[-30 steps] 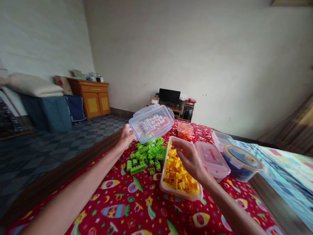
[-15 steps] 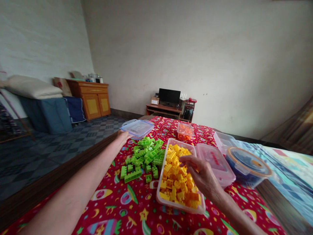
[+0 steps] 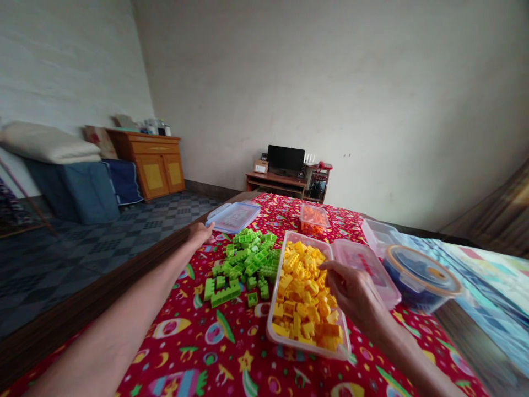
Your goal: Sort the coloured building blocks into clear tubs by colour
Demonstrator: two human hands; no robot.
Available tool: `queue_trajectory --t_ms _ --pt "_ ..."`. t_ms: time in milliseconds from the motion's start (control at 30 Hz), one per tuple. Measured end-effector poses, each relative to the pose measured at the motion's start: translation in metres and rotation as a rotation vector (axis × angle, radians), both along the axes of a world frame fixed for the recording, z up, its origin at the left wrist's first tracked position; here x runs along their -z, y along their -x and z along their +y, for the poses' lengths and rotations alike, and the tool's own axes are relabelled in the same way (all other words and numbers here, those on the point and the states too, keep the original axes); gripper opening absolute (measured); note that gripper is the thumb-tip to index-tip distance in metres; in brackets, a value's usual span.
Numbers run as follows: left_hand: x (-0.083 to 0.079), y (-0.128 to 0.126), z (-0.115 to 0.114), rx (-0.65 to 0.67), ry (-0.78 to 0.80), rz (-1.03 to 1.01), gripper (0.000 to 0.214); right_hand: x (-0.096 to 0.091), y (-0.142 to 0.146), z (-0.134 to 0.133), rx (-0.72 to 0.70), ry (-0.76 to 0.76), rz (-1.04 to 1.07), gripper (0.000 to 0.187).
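Note:
My left hand (image 3: 200,234) reaches to the table's far left, its fingers closed on the near corner of a clear lid with a blue rim (image 3: 236,217). My right hand (image 3: 354,288) is over the right rim of a clear plastic box (image 3: 285,343) filled with yellow building bricks (image 3: 305,286). Its index finger points over the bricks and the others bend below; I see nothing held in it. Left of the box lies a loose heap of green building bricks (image 3: 250,259).
A small clear box of orange bricks (image 3: 314,221) stands farther back. To the right are a pinkish lidded box (image 3: 367,270), a clear container (image 3: 379,236) and a round bowl with an orange-rimmed lid (image 3: 421,278). A red patterned cloth (image 3: 198,344) covers the table.
My right hand has drawn to the right, from above the yellow bricks toward the box's right rim. My left hand has shifted slightly left and nearer at the lid's corner.

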State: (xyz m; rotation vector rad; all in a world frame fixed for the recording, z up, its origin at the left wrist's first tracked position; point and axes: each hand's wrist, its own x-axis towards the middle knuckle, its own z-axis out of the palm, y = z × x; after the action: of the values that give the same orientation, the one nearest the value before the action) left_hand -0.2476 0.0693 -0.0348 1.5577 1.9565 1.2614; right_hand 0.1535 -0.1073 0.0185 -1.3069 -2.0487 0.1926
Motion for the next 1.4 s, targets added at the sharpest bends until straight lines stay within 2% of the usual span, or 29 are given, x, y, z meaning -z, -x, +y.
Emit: queue_trajectory --t_ms 100,167,233,333,433,533,633,733,800,867,967,1033,1100,1167,1267,1400 --pt "-0.007 0.001 -0.009 -0.158 0.062 0.1 0.035 -0.001 -0.015 -0.011 0.104 -0.048 -0.16 0.031" --pt "-0.015 -0.004 -0.014 -0.251 0.032 0.167 0.031 0.008 -0.024 -0.018 0.142 -0.052 -0.231 0.037" --pt "-0.022 -0.016 -0.019 -0.272 -0.035 0.236 0.03 0.022 -0.032 -0.023 0.164 -0.066 -0.256 0.04" --pt "-0.029 -0.044 -0.029 -0.113 -0.129 0.314 0.033 0.045 -0.037 -0.025 0.178 -0.123 -0.233 0.037" --pt "-0.027 -0.075 -0.043 0.167 -0.184 0.319 0.041 0.058 -0.036 -0.022 0.152 -0.107 -0.174 0.035" --pt "-0.02 -0.096 -0.055 0.457 -0.267 0.392 0.048 0.063 -0.03 -0.015 0.138 0.063 -0.096 0.033" --pt "-0.012 -0.101 -0.057 0.568 -0.243 0.444 0.053 0.06 -0.024 -0.01 0.14 0.222 0.042 0.032" --pt "-0.006 -0.095 -0.052 0.584 -0.163 0.392 0.06 0.045 -0.023 -0.005 0.157 0.271 0.117 0.028" --pt "-0.004 -0.091 -0.048 0.592 -0.143 0.373 0.063 0.024 -0.023 0.001 0.179 0.27 0.035 0.025" --pt "-0.005 -0.09 -0.045 0.603 -0.147 0.384 0.066 -0.003 -0.02 0.012 0.189 0.217 -0.171 0.021" --pt "-0.006 -0.092 -0.044 0.596 -0.164 0.371 0.074 -0.048 -0.004 0.035 0.179 0.042 -0.546 0.019" --pt "-0.007 -0.093 -0.045 0.584 -0.175 0.336 0.08 -0.073 0.015 0.052 0.227 -0.036 -0.68 0.026" --pt "-0.006 -0.094 -0.045 0.585 -0.193 0.318 0.084 -0.09 0.036 0.068 0.258 -0.025 -0.807 0.031" --pt "-0.004 -0.094 -0.043 0.591 -0.21 0.323 0.087 -0.1 0.057 0.081 0.255 -0.015 -0.924 0.032" --pt "0.002 -0.093 -0.038 0.586 -0.22 0.367 0.087 -0.101 0.081 0.092 0.147 -0.076 -1.057 0.032" --pt "0.008 -0.091 -0.033 0.583 -0.215 0.457 0.077 -0.096 0.104 0.087 0.025 -0.186 -1.134 0.031"
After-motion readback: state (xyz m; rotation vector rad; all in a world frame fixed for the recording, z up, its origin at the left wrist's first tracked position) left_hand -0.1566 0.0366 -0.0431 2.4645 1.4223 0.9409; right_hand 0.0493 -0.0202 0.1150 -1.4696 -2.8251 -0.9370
